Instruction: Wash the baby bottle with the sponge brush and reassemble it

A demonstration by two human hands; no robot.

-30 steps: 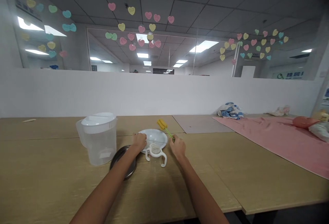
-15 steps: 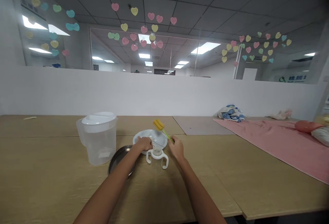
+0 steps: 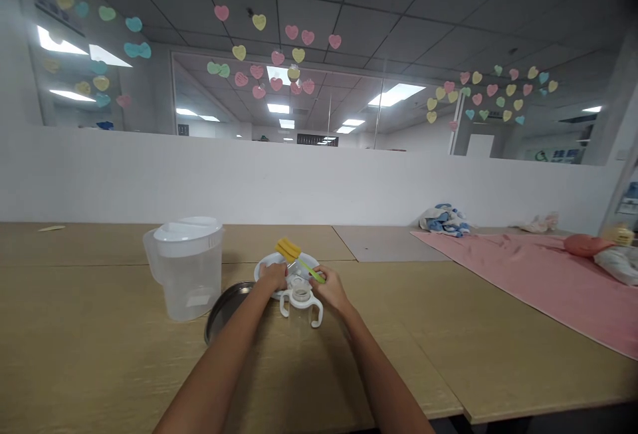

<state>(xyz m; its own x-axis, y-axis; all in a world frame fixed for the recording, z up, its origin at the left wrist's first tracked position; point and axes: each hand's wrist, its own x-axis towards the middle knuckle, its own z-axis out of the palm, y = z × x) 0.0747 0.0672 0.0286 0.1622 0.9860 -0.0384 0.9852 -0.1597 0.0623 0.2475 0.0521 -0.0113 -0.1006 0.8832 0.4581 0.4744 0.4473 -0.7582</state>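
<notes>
My right hand (image 3: 329,289) is closed round the green handle of a sponge bottle brush (image 3: 288,249), whose yellow head points up and left over a white plate (image 3: 259,270). Fingers curled, my left hand (image 3: 274,276) is at the plate's left side. Something clear and small shows beside its fingertips, too indistinct to name. In front of the plate, between my forearms, a clear baby bottle (image 3: 300,296) stands upright and uncapped, with a white two-handled ring around its neck. My left forearm partly covers a dark metal dish (image 3: 219,314).
A lidded translucent pitcher (image 3: 189,271) stands left of the metal dish. To the right, a pink cloth (image 3: 518,274) covers part of the table, with a crumpled blue-and-white cloth (image 3: 445,220) at its back edge. A white wall (image 3: 319,181) bounds the table behind.
The brush has swung left and tilted lower, so its yellow head is now above my left hand. My right hand has shifted slightly left. The bottle stays in place on the table.
</notes>
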